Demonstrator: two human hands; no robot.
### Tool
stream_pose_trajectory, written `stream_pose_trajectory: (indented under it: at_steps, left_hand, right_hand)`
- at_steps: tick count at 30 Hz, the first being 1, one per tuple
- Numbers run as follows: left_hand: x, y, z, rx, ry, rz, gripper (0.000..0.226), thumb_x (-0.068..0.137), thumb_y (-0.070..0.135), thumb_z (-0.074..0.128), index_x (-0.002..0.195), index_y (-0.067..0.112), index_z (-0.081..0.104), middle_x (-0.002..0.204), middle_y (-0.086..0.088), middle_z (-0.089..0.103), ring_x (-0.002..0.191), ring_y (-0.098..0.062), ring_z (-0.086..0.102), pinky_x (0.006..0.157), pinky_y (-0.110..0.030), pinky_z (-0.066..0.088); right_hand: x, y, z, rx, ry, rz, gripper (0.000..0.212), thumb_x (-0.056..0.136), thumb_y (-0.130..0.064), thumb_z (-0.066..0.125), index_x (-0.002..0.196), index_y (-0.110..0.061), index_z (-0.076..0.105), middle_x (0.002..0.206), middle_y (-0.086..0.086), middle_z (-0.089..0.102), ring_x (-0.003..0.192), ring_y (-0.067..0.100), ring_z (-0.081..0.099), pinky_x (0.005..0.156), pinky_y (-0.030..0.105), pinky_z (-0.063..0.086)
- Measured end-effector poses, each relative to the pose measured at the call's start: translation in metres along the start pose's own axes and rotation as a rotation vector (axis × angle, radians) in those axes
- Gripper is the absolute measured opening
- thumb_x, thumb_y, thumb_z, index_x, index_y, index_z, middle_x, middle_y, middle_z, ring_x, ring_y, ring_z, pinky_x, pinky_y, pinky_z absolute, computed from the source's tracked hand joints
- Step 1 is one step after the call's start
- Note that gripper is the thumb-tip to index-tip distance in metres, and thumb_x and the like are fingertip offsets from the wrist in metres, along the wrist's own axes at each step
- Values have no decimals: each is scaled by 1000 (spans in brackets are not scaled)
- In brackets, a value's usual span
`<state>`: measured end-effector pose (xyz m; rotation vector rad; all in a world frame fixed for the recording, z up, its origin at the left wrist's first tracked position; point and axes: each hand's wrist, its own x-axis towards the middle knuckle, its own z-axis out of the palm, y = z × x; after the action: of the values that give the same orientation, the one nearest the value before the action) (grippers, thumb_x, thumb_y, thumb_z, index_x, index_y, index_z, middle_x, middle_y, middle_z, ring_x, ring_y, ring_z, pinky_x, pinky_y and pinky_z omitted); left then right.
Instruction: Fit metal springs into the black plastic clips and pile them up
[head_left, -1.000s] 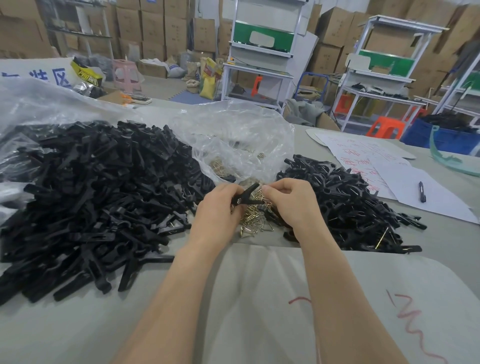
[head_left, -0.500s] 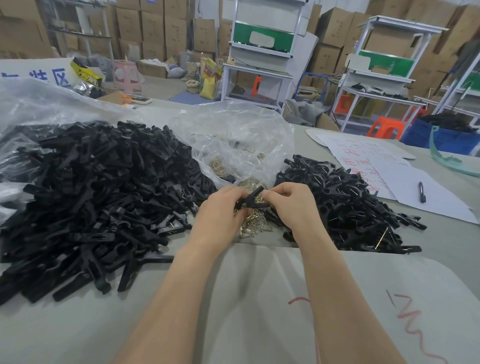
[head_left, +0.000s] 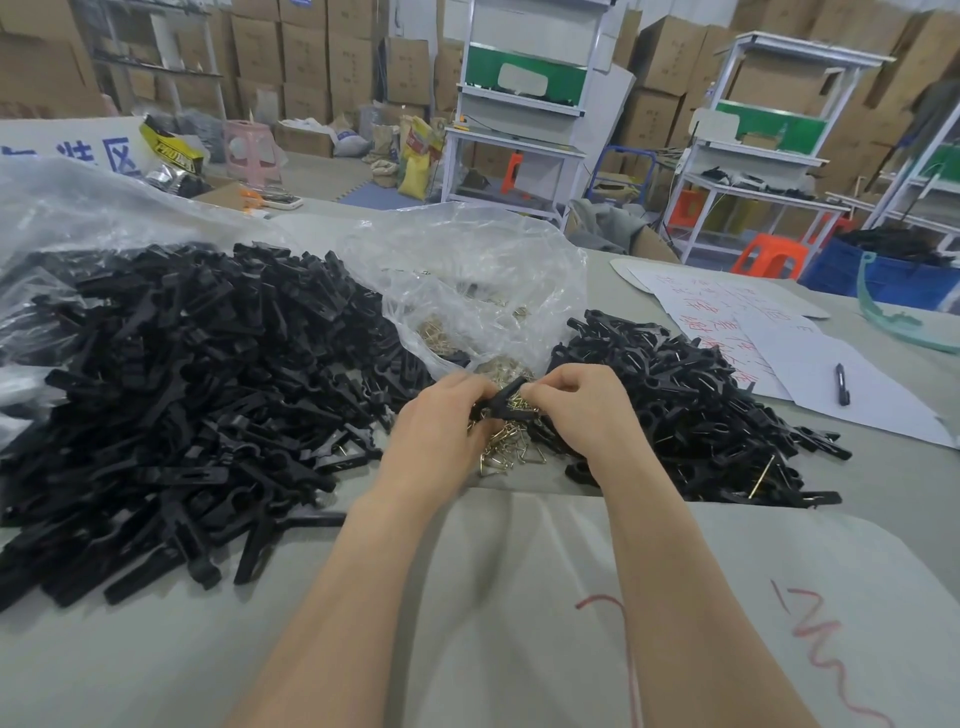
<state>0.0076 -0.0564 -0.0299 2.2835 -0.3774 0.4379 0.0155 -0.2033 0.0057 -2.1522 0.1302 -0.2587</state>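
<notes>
Black plastic clip (head_left: 506, 397) sits at frame centre, pinched at either end by the curled fingers of the left grip (head_left: 441, 421) and right grip (head_left: 582, 405), just above loose metal springs (head_left: 506, 448) on the counter (head_left: 883, 493), between the large clip pile (head_left: 182, 389) at left and the smaller clip pile (head_left: 701, 410) at right.

**Setting:** small-factory assembly and packing floor, warehouse style.

**Evidence:**
- stacked cardboard cartons (head_left: 311, 57) along the back walls
- white metal workstations (head_left: 519, 143) with green backboards
- plastic stools, orange (head_left: 769, 257) and pink (head_left: 253, 150)
- grey-covered work table (head_left: 156, 665) bearing bulk heaps of black plastic clips (head_left: 182, 389)
- clear bag (head_left: 467, 270) spilling brass-coloured springs (head_left: 509, 447)
- handwritten sheets (head_left: 727, 312) with a pen (head_left: 841, 384)
- blue bin (head_left: 893, 278)
- filled sacks (head_left: 415, 171) on the floor
</notes>
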Motion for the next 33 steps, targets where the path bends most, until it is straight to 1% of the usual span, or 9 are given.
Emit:
stream_pose_trajectory:
  at_steps: [5,8,15,19,24,27,29,31,33]
  left_hand:
    - [0,1,1,-7,-14,14,19,86,16,66,104,22,65,103,6,61,91,-19,61,83,-38,48]
    - [-1,1,3,14,-9,17,18,87,18,65,105,23,63,104,8,60,92,-18,60,83,-36,47]
    - [0,0,1,-54,-2,-23,18,88,17,65,105,21,63,102,7,61,92,-17,60,86,-39,48]
    - [0,2,1,-73,-1,-26,18,87,16,66,104,22,63,101,8,61,92,-15,60,86,-38,48]
    - [-1,2,1,-46,3,7,21,86,13,66,105,21,63,104,7,62,93,-17,60,86,-38,48]
    - [0,0,-1,-39,13,35,22,85,12,67,106,20,65,105,6,63,93,-18,61,86,-38,48]
    - [0,-1,-2,-107,15,35,21,84,13,69,104,20,67,102,6,64,92,-16,62,88,-38,49]
    - [0,1,-4,-235,-1,12,19,82,14,72,100,22,69,97,6,66,89,-11,62,88,-35,50]
    - [0,5,-4,-328,-42,-2,20,81,15,74,98,23,69,92,6,67,87,-9,62,88,-31,50]
  right_hand:
    - [-1,2,-1,86,-6,55,18,82,-22,71,65,-20,65,59,-7,58,60,7,50,58,23,37]
    - [-1,3,3,79,34,48,19,82,-22,70,63,-21,65,59,-9,58,63,7,52,63,24,38]
    - [-1,1,1,83,89,-13,19,82,-26,71,64,-25,65,65,-10,63,69,7,57,65,22,41]
    - [-3,-2,1,55,62,-21,15,82,-24,70,68,-23,66,65,-9,63,67,6,57,64,21,41]
    - [-5,-6,5,-45,69,-38,10,84,-23,66,74,-20,67,65,-13,60,64,1,54,58,14,38]
    - [-7,-8,9,-87,75,-49,9,84,-22,66,75,-19,66,65,-12,59,64,2,52,57,16,38]
    - [-5,-6,2,95,-33,20,10,84,-20,69,75,-17,66,64,-7,59,59,5,51,53,15,39]
    - [-4,-4,-9,438,-266,182,11,82,-22,71,78,-16,63,69,-3,59,58,8,51,54,17,40]
    - [-5,5,-17,685,-475,366,23,74,-34,70,83,-14,63,75,4,63,60,13,59,58,22,50]
